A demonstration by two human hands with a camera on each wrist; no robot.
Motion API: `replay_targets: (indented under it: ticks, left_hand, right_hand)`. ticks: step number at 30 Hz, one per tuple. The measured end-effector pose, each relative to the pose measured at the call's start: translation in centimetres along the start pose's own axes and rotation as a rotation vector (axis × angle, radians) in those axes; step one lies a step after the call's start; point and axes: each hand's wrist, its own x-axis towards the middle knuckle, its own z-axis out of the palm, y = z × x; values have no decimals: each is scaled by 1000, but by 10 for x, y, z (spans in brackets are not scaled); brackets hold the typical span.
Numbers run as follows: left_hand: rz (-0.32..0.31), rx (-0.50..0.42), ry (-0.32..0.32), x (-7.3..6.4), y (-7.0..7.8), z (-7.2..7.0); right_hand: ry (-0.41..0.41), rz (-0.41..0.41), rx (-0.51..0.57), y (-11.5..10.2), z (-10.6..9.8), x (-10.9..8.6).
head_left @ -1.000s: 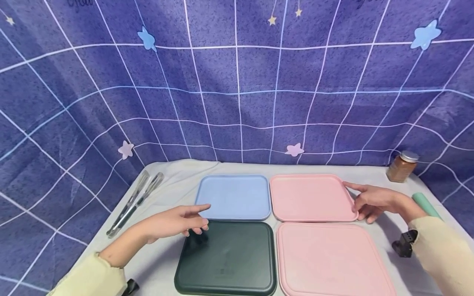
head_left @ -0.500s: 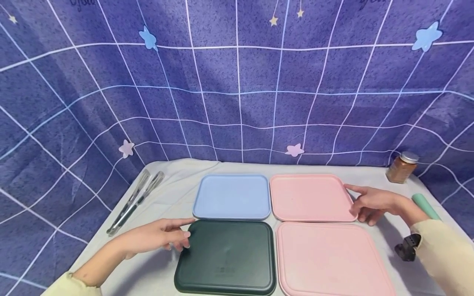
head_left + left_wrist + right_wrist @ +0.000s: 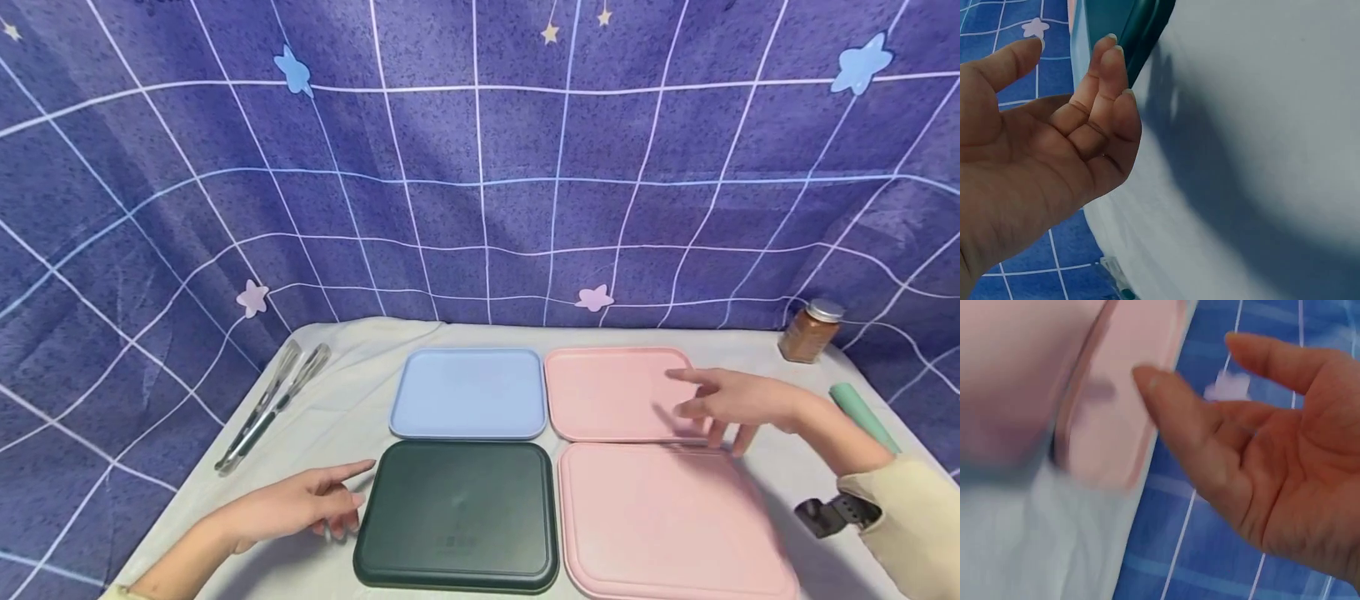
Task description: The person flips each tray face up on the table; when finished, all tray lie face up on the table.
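Four-sided, round-cornered flat trays lie in two rows: a light blue tray and a pink tray behind, a dark green tray and a second pink tray in front. My left hand is just left of the green tray, its index finger pointing at the tray's edge and the other fingers loosely bent around nothing. In the left wrist view its palm holds nothing. Over the right end of the rear pink tray hovers my right hand, fingers relaxed, casting a shadow on it.
Metal tongs lie on the white cloth at the left. At the back right stands a brown-filled jar with a silver lid, and a green cylinder lies nearer. A purple-blue grid curtain closes the back.
My left hand has drawn back leftward and down, off the blue and green trays. My right hand has lifted from the rear pink tray's right edge and shifted left over it.
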Motion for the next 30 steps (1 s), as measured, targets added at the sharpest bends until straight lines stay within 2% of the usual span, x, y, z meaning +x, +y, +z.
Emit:
replay_targets:
  ticks: [4, 8, 10, 13, 16, 19, 24, 30]
  left_hand:
    - [-34, -11, -11, 1, -1, 5]
    - [-79, -40, -34, 2, -1, 10]
    - [-93, -45, -45, 2, -1, 13]
    - [-110, -40, -50, 3, -2, 15]
    - [-110, -37, -49, 4, -4, 15]
    - [-94, -38, -50, 5, -8, 14]
    - [-76, -67, -77, 3, -16, 11]
    - [-77, -105, -112, 0, -19, 8]
  right_hand:
    - [-139, -105, 97, -24, 35, 2]
    - [-278, -182, 188, -38, 70, 4]
    - [-333, -189, 254, -43, 89, 7]
    - [-387, -158, 373, -49, 119, 11]
    - [-365, -102, 438, -55, 146, 15]
    - [-305, -55, 433, -62, 161, 20]
    - [-252, 9, 405, -70, 168, 26]
    - [-274, 60, 406, -77, 165, 30]
